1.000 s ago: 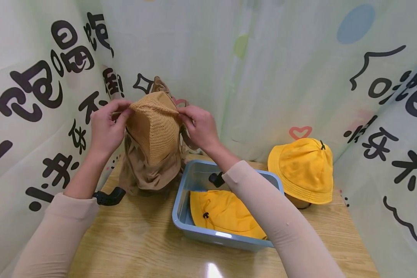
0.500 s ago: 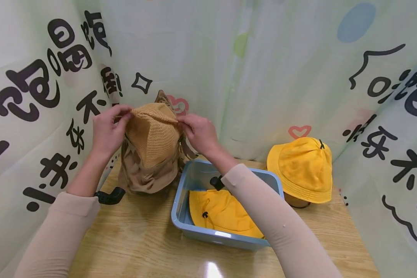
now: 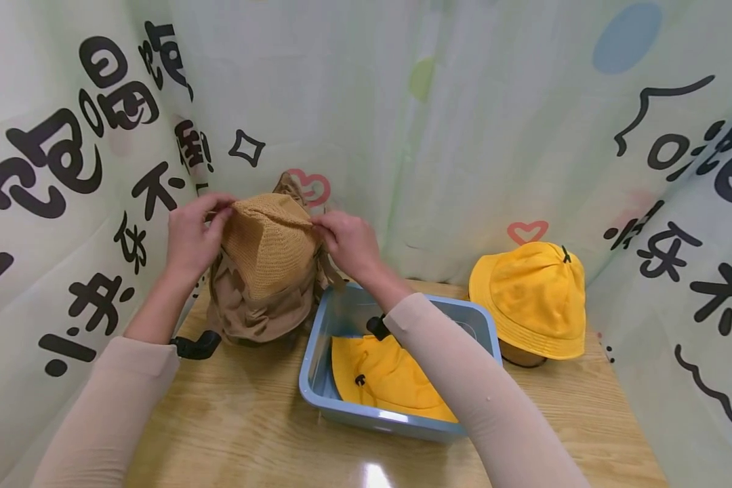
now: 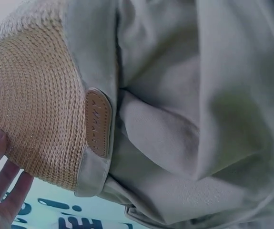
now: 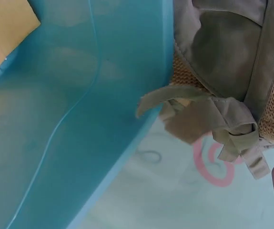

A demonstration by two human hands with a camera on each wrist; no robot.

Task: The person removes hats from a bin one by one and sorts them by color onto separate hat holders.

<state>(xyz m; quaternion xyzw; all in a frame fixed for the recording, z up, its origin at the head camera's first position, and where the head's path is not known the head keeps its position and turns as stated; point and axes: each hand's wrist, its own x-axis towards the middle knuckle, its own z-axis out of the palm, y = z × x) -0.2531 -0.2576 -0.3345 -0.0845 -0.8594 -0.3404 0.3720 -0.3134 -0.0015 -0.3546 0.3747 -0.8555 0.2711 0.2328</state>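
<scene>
A tan sun hat (image 3: 268, 254) stands at the back left of the table, its woven straw part up and its brown cloth hanging below. My left hand (image 3: 192, 234) pinches the straw's left edge between thumb and fingers. On the opposite side, my right hand (image 3: 349, 242) pinches the straw's right edge. The left wrist view shows a small brown label (image 4: 98, 122) on the cloth band where straw and cloth meet. Cloth ties (image 5: 222, 124) hang in a knot at the hat's side in the right wrist view, close by the right fingertips.
A blue plastic bin (image 3: 390, 428) sits under my right forearm, with a yellow hat (image 3: 396, 376) lying inside. Another yellow bucket hat (image 3: 531, 298) rests on a brown support at the back right. Printed curtains (image 3: 341, 88) enclose the wooden table (image 3: 250, 434).
Both hands have lowered a little, bringing the straw part of the hat down with them. Their pinch on its two edges stays the same.
</scene>
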